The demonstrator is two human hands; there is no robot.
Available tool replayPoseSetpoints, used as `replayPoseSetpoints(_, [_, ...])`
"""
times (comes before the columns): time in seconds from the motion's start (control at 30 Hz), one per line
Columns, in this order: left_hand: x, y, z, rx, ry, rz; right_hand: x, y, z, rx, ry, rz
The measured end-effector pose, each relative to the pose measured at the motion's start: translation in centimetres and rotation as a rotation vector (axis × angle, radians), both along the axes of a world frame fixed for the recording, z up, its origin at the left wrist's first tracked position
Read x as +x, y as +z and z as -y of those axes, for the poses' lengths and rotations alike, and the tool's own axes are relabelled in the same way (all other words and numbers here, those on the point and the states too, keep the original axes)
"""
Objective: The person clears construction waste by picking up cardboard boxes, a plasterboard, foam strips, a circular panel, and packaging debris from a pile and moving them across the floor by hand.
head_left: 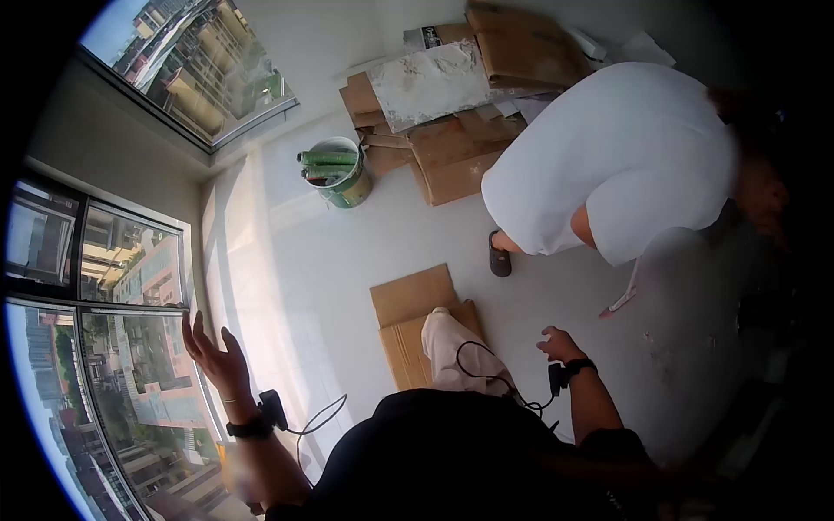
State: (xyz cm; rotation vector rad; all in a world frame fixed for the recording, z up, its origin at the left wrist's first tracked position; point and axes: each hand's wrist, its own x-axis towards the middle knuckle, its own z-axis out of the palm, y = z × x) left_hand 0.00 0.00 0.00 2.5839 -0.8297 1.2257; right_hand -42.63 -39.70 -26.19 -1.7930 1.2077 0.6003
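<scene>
My left hand (217,358) is raised beside the window (143,278), with its fingers spread and nothing in them. My right hand (561,346) hovers over the pale floor to the right of my knee. Its fingers are loosely bent and apart, and I see nothing in them. Each wrist wears a black strap with a small box, and a black cable (486,369) runs across my lap. Under my leg in pale trousers (456,352) lies a flattened cardboard box (413,291).
At the right a person in a white shirt (599,165) bends forward, with a thin pale item (624,300) below the arm. A bucket (349,189) holds green rolls (330,159). Stacked cardboard (460,156) and a white-smeared board (430,85) lie along the wall.
</scene>
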Motion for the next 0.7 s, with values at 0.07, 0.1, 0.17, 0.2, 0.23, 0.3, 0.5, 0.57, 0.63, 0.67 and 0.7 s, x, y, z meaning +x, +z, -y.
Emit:
replayPoseSetpoints(0.07, [1.0,6.4,4.1,-0.028,-0.031,0.115,3.1,0.9,-3.1,-0.004,0.15,0.033])
replayPoseSetpoints(0.1, [2.0,12.0,8.8,-0.073,-0.052,0.243,5.9,3.5,5.1,-0.171,0.292,0.08])
replayPoseSetpoints(0.17, [3.2,18.3,9.9,-0.248,-0.168,0.379,16.5,6.9,3.6,-0.124,0.419,0.284])
replayPoseSetpoints(0.2, [3.2,18.6,9.2,-0.318,-0.184,0.387,21.4,9.3,4.6,-0.123,0.476,0.358])
replayPoseSetpoints(0.23, [4.2,17.7,8.8,-0.331,-0.188,0.339,24.0,10.0,4.2,-0.15,0.505,0.499])
replayPoseSetpoints(0.3, [5.9,13.1,7.1,-0.301,-0.148,0.199,30.4,13.8,5.1,-0.11,0.505,0.654])
replayPoseSetpoints(0.5, [12.2,-11.4,2.7,0.108,0.054,-0.826,38.8,15.8,10.7,-0.229,0.37,0.783])
replayPoseSetpoints(0.57, [14.5,-18.0,1.7,0.224,0.114,-1.08,39.1,14.0,13.5,-0.286,0.338,0.681])
replayPoseSetpoints(0.63, [18.0,-23.3,2.1,0.318,0.161,-1.254,40.1,11.7,16.7,-0.408,0.274,0.583])
replayPoseSetpoints(0.67, [20.4,-25.8,3.5,0.359,0.16,-1.307,40.2,10.3,17.8,-0.467,0.243,0.528])
replayPoseSetpoints(0.7, [22.5,-27.3,4.6,0.402,0.158,-1.359,39.9,9.8,18.8,-0.511,0.191,0.457])
